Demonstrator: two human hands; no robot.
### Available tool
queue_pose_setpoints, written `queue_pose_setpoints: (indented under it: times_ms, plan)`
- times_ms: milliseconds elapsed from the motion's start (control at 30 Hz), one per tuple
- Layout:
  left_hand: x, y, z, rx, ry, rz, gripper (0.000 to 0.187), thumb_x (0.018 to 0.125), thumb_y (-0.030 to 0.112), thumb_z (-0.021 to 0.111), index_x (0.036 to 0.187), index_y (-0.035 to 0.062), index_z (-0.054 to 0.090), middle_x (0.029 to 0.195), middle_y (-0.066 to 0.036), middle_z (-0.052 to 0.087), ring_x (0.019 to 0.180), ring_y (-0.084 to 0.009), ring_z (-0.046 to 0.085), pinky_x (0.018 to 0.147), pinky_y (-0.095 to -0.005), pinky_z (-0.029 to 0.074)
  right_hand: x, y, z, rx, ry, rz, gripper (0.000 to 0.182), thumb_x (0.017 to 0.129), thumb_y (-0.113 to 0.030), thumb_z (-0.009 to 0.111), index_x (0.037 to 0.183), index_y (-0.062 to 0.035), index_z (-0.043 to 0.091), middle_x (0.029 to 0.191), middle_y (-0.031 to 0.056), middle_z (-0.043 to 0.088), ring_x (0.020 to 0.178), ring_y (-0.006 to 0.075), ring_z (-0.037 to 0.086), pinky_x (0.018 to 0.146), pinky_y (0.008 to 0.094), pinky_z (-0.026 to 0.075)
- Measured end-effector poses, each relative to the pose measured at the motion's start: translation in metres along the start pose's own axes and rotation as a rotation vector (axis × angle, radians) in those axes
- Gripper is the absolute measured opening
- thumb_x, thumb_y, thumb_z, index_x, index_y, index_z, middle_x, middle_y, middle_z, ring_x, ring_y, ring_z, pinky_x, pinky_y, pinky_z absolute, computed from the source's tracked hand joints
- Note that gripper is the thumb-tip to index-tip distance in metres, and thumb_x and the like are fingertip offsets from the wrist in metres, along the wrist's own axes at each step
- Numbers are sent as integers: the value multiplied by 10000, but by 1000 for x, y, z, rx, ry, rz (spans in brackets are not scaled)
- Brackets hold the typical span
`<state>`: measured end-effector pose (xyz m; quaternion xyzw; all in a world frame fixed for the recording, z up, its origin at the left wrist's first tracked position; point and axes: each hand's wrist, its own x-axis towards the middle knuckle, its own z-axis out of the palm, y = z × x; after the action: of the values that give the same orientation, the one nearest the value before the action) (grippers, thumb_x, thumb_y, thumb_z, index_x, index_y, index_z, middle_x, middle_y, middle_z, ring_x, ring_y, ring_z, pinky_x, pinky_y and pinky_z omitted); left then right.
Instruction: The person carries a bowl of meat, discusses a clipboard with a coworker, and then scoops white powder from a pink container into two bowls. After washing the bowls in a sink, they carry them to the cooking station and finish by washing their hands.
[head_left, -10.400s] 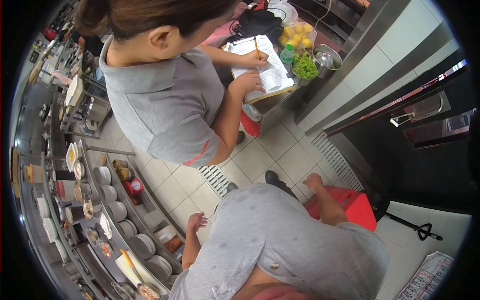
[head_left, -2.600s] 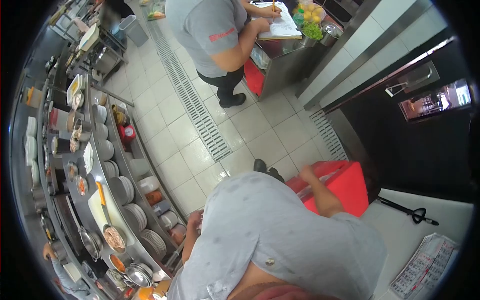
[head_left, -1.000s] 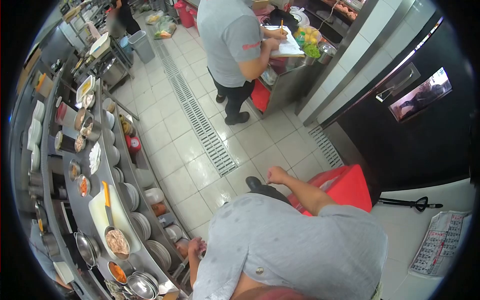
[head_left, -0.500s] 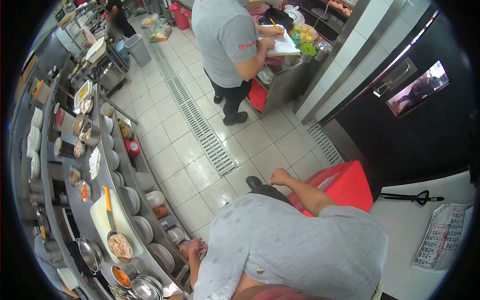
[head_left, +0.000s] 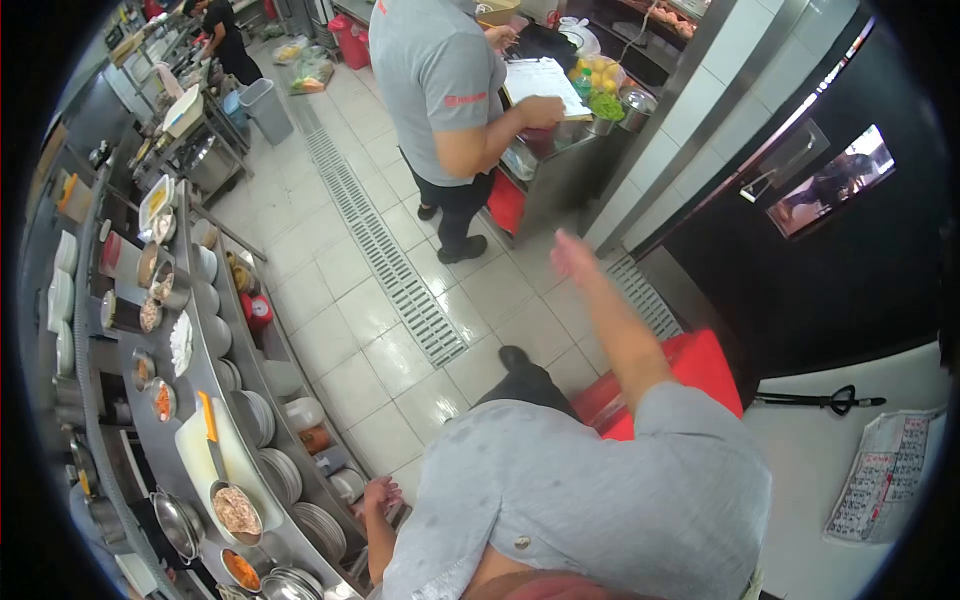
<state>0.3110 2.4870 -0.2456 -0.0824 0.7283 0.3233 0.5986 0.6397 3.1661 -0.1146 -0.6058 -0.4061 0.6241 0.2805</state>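
My left hand (head_left: 378, 496) hangs low by the edge of the steel counter (head_left: 150, 440), its fingers loosely apart with nothing in them. Nearest to it are stacked white plates (head_left: 318, 530) on the shelf under the counter. My right hand (head_left: 573, 258) is stretched out over the tiled floor, blurred by motion, so its fingers do not show clearly. No object is visible in it. Below that arm stands a red bin (head_left: 700, 375). Ahead, a co-worker (head_left: 435, 90) in a grey shirt stands at a steel side table with papers (head_left: 543, 85) on it.
On the counter lie a white cutting board (head_left: 200, 440), an orange-handled knife (head_left: 211, 425), and a bowl of shredded food (head_left: 237, 508). A drain grate (head_left: 385, 240) runs along the floor. At right are a black door (head_left: 850, 270) and a calendar (head_left: 885, 475). Another person (head_left: 230, 40) stands far back.
My right arm has reached forward and up, away from my body. My left hand has shifted slightly left. The co-worker's writing hand has drawn back from the papers.
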Motion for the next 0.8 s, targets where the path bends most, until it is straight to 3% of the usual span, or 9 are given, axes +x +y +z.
queue_pose_setpoints:
  times_ms: [67,133,200,400,533,633,667,700,800]
  plan:
    - [4,31,6,-60,47,70,357,951,272,550,1210,27,546,1012,-145,646,757,-244,664,592,-376,549,43,-57,-7,228,22,-41,599,858,-562,643,1069,-4,589,908,95,665,697,178,605,539,338,488]
    - [-1,67,24,-52,93,119,375,936,287,583,1201,25,544,1032,-149,649,765,-247,667,607,-365,545,88,-106,-17,386,-16,-58,842,843,-597,639,1338,46,413,1174,176,605,987,270,595,810,406,494]
    - [-4,94,45,-62,136,163,377,932,289,592,1199,26,542,1032,-148,648,771,-253,668,615,-364,543,125,-149,-22,551,7,-34,969,829,-603,651,1442,52,283,1315,216,516,1131,316,536,923,438,456]
    - [-28,139,121,-195,137,177,391,935,287,604,1218,26,537,1050,-150,653,810,-269,679,642,-365,546,238,-215,-27,658,-56,26,1093,803,-620,669,1499,34,138,1437,240,386,1230,353,460,967,465,435]
    - [-56,155,172,-205,200,167,376,934,299,616,1185,23,573,1014,-123,662,800,-245,679,640,-350,547,272,-228,-23,622,-193,5,1044,818,-624,653,1495,18,186,1396,179,466,1143,283,531,876,368,474]
    - [-81,203,200,-84,269,297,357,936,287,619,1162,11,606,990,-102,674,794,-199,674,647,-318,541,295,-223,-21,577,-172,40,874,835,-611,644,1383,14,376,1209,119,576,976,220,584,774,318,473]
    - [-90,245,212,-5,298,374,351,938,280,620,1153,3,618,977,-93,679,791,-176,669,653,-302,536,305,-226,-23,564,-178,41,833,835,-608,647,1343,15,427,1154,109,601,935,214,592,753,315,472]
    - [-97,281,221,63,298,503,350,941,273,614,1156,-2,622,970,-89,683,789,-160,662,662,-293,530,309,-226,-23,566,-162,38,642,853,-575,646,1149,-16,538,980,70,633,800,186,599,673,305,464]
    - [-134,446,273,339,260,946,298,962,223,590,1150,-6,625,925,-52,684,771,-105,619,690,-251,502,323,-223,-26,600,-186,29,345,883,-413,654,933,-75,604,744,38,624,652,155,589,566,290,454]
